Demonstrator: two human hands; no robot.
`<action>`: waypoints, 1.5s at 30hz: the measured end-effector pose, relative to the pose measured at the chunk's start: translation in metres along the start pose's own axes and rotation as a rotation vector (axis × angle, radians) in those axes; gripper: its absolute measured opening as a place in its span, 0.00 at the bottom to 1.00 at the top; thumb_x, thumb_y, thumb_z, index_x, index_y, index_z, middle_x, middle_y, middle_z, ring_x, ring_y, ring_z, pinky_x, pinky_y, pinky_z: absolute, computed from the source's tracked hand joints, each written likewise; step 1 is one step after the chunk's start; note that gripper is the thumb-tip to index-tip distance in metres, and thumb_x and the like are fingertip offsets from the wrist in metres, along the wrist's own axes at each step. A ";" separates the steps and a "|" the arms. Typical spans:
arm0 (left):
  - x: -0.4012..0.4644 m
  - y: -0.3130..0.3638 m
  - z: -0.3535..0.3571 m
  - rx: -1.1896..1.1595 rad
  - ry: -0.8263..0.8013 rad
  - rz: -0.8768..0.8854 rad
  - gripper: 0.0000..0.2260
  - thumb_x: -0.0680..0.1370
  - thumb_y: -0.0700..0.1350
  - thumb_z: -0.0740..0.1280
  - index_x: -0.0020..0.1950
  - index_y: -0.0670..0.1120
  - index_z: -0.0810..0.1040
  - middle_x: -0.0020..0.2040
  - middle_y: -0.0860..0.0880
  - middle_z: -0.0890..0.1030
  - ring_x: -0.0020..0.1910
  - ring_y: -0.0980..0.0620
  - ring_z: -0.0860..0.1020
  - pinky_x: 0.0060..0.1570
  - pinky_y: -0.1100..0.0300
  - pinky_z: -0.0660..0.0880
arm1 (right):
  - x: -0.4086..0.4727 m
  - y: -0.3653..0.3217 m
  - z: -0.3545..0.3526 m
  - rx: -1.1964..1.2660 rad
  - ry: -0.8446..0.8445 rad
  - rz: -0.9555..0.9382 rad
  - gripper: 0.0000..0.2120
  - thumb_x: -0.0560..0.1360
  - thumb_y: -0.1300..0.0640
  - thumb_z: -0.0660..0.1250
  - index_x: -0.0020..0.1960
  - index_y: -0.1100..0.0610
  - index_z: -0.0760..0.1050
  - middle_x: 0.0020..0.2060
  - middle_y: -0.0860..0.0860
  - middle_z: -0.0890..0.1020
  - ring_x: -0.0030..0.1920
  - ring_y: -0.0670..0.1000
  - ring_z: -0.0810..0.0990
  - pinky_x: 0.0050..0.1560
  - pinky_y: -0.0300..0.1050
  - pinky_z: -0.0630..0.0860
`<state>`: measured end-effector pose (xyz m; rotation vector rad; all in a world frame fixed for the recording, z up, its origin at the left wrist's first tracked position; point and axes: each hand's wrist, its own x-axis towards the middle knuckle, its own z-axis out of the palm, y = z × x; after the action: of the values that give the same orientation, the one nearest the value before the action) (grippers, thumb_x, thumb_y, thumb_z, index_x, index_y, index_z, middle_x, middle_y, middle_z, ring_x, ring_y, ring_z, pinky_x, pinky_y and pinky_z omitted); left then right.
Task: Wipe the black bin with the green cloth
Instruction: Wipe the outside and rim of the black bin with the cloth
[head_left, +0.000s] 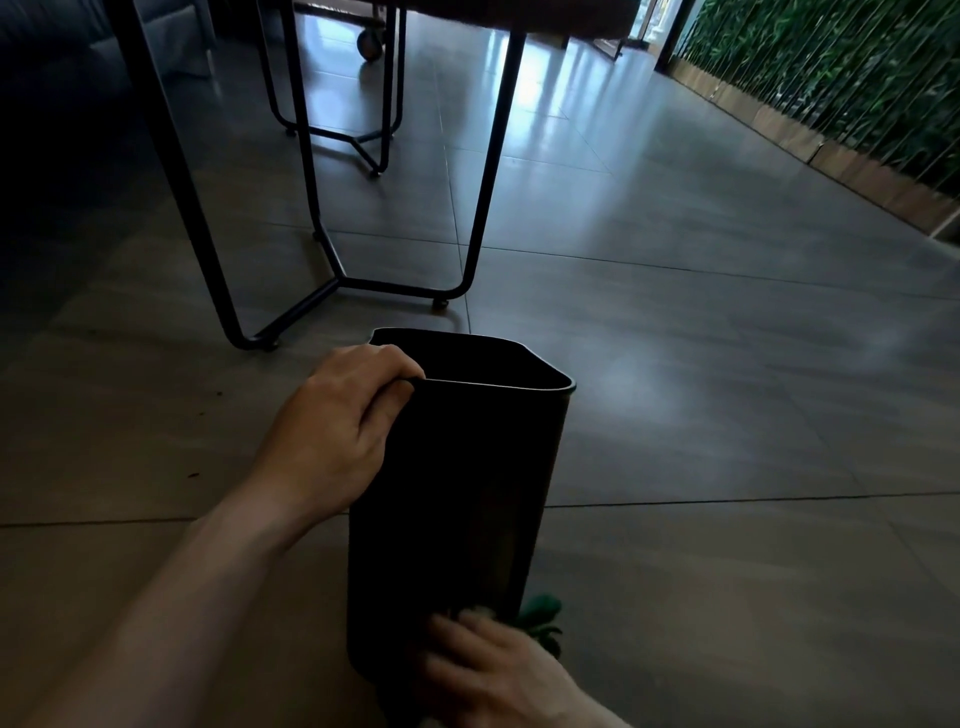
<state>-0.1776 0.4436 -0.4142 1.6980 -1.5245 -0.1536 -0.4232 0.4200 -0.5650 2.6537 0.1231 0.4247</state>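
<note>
A tall black bin stands on the grey tiled floor in the lower middle of the head view, its open mouth facing up and away. My left hand grips the near left corner of its rim, fingers curled over the edge. Low on the bin's near side, my right hand presses a green cloth against the wall. Only a bunched corner of the cloth shows past the bin's lower right edge. The hand is blurred.
A black metal table frame stands just behind the bin, with a second frame and a castor wheel farther back. A green plant wall with wooden base runs along the right. Open tiled floor lies to the right.
</note>
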 end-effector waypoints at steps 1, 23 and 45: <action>0.000 0.000 0.000 -0.002 -0.003 0.000 0.07 0.81 0.47 0.60 0.50 0.52 0.77 0.49 0.56 0.79 0.58 0.57 0.74 0.55 0.72 0.65 | -0.007 0.000 0.004 -0.061 -0.030 -0.059 0.13 0.78 0.52 0.64 0.61 0.49 0.68 0.61 0.45 0.67 0.66 0.45 0.72 0.77 0.49 0.61; 0.005 0.006 0.005 0.025 -0.039 0.032 0.07 0.80 0.45 0.60 0.47 0.48 0.77 0.45 0.53 0.78 0.54 0.53 0.74 0.55 0.63 0.67 | -0.008 0.040 -0.025 0.249 0.114 0.110 0.09 0.83 0.63 0.66 0.51 0.55 0.84 0.53 0.52 0.85 0.62 0.58 0.81 0.60 0.48 0.77; 0.000 -0.008 0.004 -0.102 -0.013 -0.092 0.08 0.81 0.47 0.58 0.50 0.47 0.75 0.48 0.50 0.78 0.51 0.49 0.77 0.53 0.48 0.72 | 0.058 0.105 -0.077 0.257 0.337 0.645 0.17 0.79 0.54 0.72 0.68 0.55 0.81 0.66 0.54 0.80 0.67 0.60 0.75 0.64 0.52 0.72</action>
<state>-0.1736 0.4409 -0.4221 1.6894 -1.4245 -0.2867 -0.3905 0.3667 -0.4369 2.7962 -0.6312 1.1260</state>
